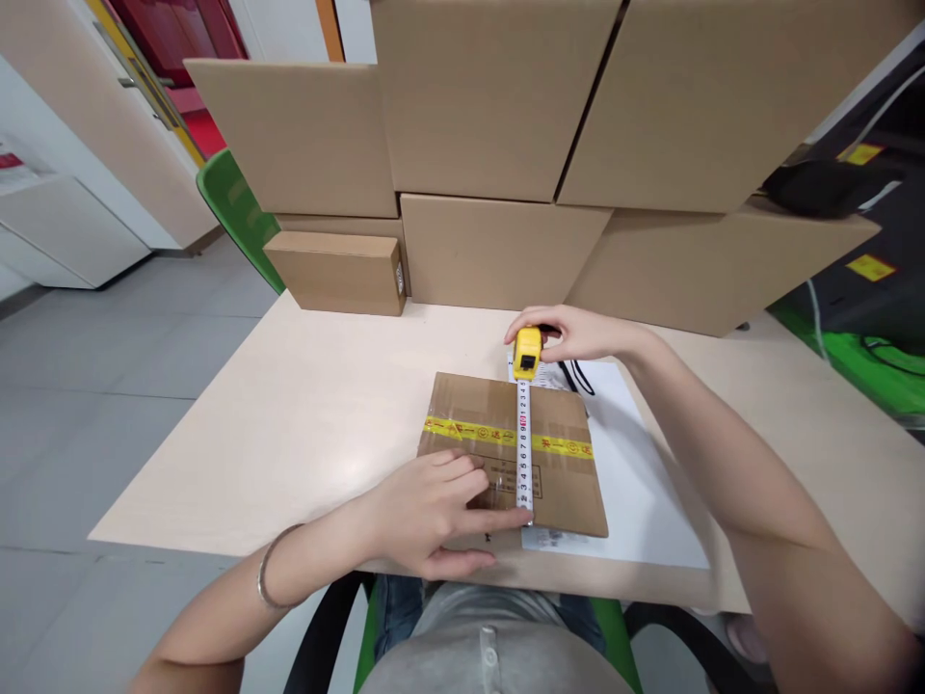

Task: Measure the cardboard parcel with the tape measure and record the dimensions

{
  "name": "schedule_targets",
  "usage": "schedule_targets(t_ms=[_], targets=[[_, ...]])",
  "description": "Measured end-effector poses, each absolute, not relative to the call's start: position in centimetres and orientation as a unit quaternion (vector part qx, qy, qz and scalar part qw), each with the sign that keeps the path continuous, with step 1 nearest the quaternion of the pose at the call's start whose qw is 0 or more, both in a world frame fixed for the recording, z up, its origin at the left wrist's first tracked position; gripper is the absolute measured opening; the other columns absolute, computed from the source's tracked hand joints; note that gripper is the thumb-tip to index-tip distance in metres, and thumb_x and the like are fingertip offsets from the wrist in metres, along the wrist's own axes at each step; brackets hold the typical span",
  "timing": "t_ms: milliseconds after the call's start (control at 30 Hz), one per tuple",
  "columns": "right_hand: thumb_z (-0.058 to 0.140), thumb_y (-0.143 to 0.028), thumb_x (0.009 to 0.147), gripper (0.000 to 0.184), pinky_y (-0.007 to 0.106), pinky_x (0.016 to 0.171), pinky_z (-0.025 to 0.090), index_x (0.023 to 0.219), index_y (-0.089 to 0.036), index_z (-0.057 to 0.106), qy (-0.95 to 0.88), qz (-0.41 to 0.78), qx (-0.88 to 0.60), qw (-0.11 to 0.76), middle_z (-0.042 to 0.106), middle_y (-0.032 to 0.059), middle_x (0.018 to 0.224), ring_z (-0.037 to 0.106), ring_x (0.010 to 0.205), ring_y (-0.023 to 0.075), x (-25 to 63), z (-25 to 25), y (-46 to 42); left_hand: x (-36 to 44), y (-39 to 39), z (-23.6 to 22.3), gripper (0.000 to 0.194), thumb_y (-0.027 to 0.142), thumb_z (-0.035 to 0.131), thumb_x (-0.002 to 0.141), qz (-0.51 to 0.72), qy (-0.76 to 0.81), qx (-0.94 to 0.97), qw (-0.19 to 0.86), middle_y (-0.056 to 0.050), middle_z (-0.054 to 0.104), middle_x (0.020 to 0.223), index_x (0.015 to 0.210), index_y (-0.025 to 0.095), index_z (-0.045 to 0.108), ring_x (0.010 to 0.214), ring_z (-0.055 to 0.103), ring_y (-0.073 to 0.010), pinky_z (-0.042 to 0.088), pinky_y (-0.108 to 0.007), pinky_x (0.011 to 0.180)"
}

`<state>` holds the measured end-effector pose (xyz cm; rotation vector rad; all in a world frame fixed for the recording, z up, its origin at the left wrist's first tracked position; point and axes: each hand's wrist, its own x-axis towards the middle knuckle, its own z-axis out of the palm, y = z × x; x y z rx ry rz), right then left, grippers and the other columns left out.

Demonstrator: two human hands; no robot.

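A flat cardboard box (pixel 564 424) sealed with yellow tape lies on the table (pixel 303 424) before me. A white measuring tape blade (pixel 524 453) runs across its top from far edge to near edge. My right hand (pixel 578 333) grips the yellow tape measure case (pixel 527 352) at the box's far edge. My left hand (pixel 440 511) rests flat on the box's near left part, with a finger pressing the blade's end at the near edge. A bracelet sits on my left wrist.
A white sheet of paper (pixel 636 482) lies under and right of the box. Large cardboard boxes (pixel 491 106) are stacked along the table's far edge, with a small one (pixel 336 272) at far left. A green chair back (pixel 235 207) stands at the left.
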<state>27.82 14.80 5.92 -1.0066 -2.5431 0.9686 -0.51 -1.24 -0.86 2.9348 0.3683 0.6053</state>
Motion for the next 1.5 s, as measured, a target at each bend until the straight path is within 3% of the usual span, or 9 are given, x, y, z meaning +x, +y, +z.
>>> schedule_targets(t_ms=[433, 567, 667, 800, 900, 1033, 1133, 1267, 1500], targets=[[0.064, -0.012, 0.077, 0.035, 0.038, 0.095, 0.051, 0.11, -0.023, 0.07, -0.904, 0.304, -0.262, 0.145, 0.068, 0.0076, 0.114, 0.064, 0.108, 0.0239, 27.4, 7.2, 8.0, -0.5, -1.1, -1.3, 0.045, 0.05, 0.051, 0.1, 0.225, 0.102, 0.968, 0.048, -0.006, 0.059, 0.085, 0.132, 0.02, 0.058, 0.081, 0.058, -0.0253, 0.047, -0.037, 0.072], [0.063, -0.005, 0.073, 0.04, 0.034, 0.084, 0.055, 0.107, -0.024, 0.07, -0.906, 0.325, -0.257, 0.087, 0.064, 0.007, 0.117, 0.067, 0.096, 0.0203, 26.2, 6.7, 1.7, -0.6, -1.1, -2.0, 0.046, 0.061, 0.048, 0.098, 0.298, 0.122, 0.934, 0.155, -0.008, 0.063, 0.085, 0.11, 0.017, 0.056, 0.08, 0.061, -0.0247, 0.051, -0.037, 0.069], [0.067, -0.006, 0.072, 0.043, 0.031, 0.078, 0.056, 0.109, -0.025, 0.066, -0.887, 0.341, -0.299, 0.09, 0.065, 0.0059, 0.114, 0.068, 0.092, 0.02, 27.5, 6.1, -1.7, -1.2, -1.0, -2.4, 0.036, 0.054, 0.051, 0.099, 0.395, 0.147, 0.865, 0.273, -0.008, 0.065, 0.094, 0.115, 0.021, 0.052, 0.089, 0.066, -0.0242, 0.056, -0.039, 0.075], [0.072, -0.036, 0.088, 0.025, 0.033, 0.066, 0.055, 0.109, -0.028, 0.061, -0.776, 0.352, -0.468, 0.233, 0.068, 0.0044, 0.097, 0.066, 0.081, 0.0222, 32.1, 4.5, -3.3, -2.7, 0.6, -3.6, 0.02, 0.037, 0.058, 0.099, 0.54, 0.39, 0.663, 0.341, -0.008, 0.063, 0.115, 0.116, 0.025, 0.057, 0.115, 0.062, -0.0239, 0.051, -0.044, 0.102], [0.057, -0.055, 0.097, 0.027, 0.034, 0.057, 0.049, 0.103, -0.029, 0.058, -0.645, 0.32, -0.608, 0.335, 0.063, 0.0023, 0.084, 0.058, 0.068, 0.0215, 34.3, 2.5, -3.4, -3.1, 2.5, -5.1, 0.036, 0.05, 0.06, 0.096, 0.508, 0.528, 0.503, 0.457, -0.01, 0.058, 0.136, 0.12, 0.023, 0.063, 0.133, 0.053, -0.0284, 0.041, -0.046, 0.115], [0.053, -0.064, 0.097, 0.037, 0.032, 0.054, 0.045, 0.094, -0.027, 0.055, -0.561, 0.401, -0.636, 0.347, 0.052, -0.0029, 0.065, 0.047, 0.055, 0.0176, 33.3, 0.1, -3.5, -1.3, 3.4, -5.7, 0.056, 0.066, 0.048, 0.097, 0.463, 0.475, 0.497, 0.559, -0.014, 0.071, 0.123, 0.115, 0.018, 0.069, 0.126, 0.062, -0.0357, 0.05, -0.048, 0.105], [0.058, -0.062, 0.096, 0.035, 0.032, 0.049, 0.043, 0.099, -0.027, 0.056, -0.53, 0.439, -0.609, 0.394, 0.051, -0.0041, 0.066, 0.044, 0.05, 0.0155, 32.2, -0.6, -4.3, -0.1, 3.1, -4.8, 0.057, 0.066, 0.046, 0.098, 0.453, 0.369, 0.502, 0.638, -0.013, 0.075, 0.121, 0.119, 0.018, 0.069, 0.128, 0.062, -0.0365, 0.049, -0.048, 0.108], [0.066, -0.061, 0.091, 0.036, 0.029, 0.041, 0.04, 0.103, -0.028, 0.059, -0.468, 0.425, -0.561, 0.534, 0.059, -0.0024, 0.075, 0.047, 0.046, 0.0134, 32.2, -0.2, -5.4, -0.9, 3.2, -3.4, 0.051, 0.058, 0.058, 0.096, 0.492, 0.342, 0.524, 0.605, -0.009, 0.066, 0.138, 0.133, 0.023, 0.06, 0.144, 0.048, -0.0331, 0.039, -0.045, 0.12], [0.087, -0.059, 0.064, 0.044, 0.022, 0.03, 0.027, 0.089, -0.025, 0.071, -0.379, 0.372, -0.524, 0.666, 0.062, -0.0004, 0.072, 0.046, 0.048, 0.0124, 33.3, 3.3, -3.5, -2.9, 3.8, -4.8, 0.082, 0.044, 0.083, 0.078, 0.51, 0.232, 0.705, 0.435, -0.009, 0.044, 0.144, 0.144, 0.037, 0.037, 0.134, 0.049, -0.0329, 0.049, -0.051, 0.108]])
